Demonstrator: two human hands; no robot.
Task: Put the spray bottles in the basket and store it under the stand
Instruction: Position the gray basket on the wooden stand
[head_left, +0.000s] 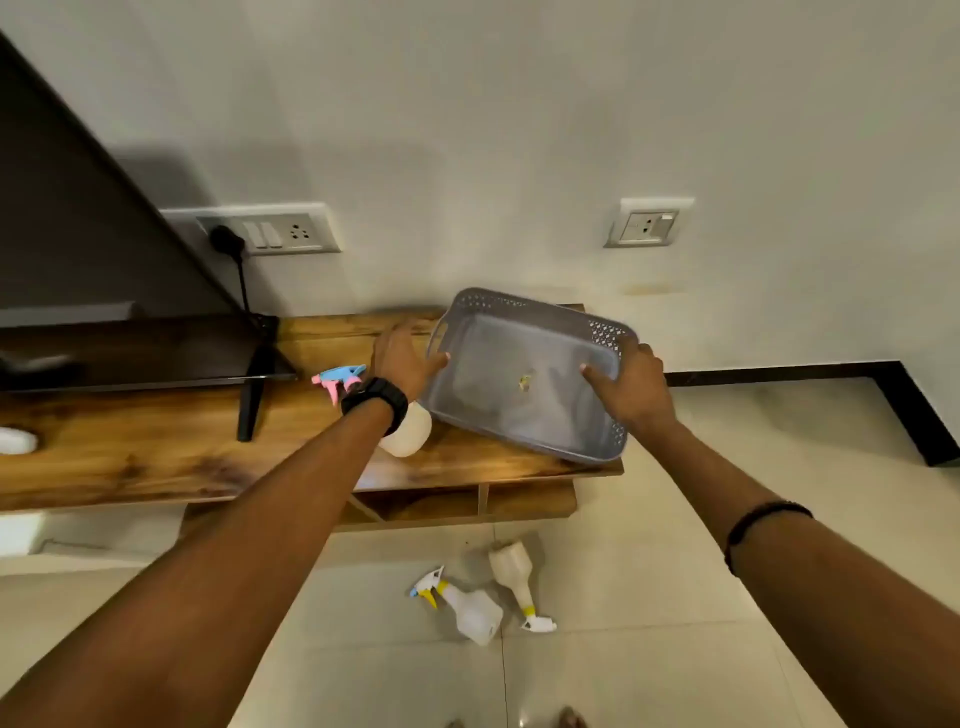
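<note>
A grey perforated basket (524, 312) is tilted above the right end of the wooden stand (156, 447). My left hand (402, 364) grips its left rim and my right hand (631, 389) grips its right rim. The basket holds no bottles, only a small yellowish speck inside. A white spray bottle with a pink and blue trigger (410, 434) lies on the stand, partly hidden behind my left wrist. Two more white spray bottles lie on the floor below: one with a yellow and blue trigger (467, 610) and one with a white nozzle (514, 571).
A TV (130, 353) with a black leg stands on the left of the stand. Open shelf compartments (431, 506) sit under the stand top. Wall sockets (291, 234) and a plugged cable are behind. Tiled floor spreads to the right, with a dark skirting (779, 371).
</note>
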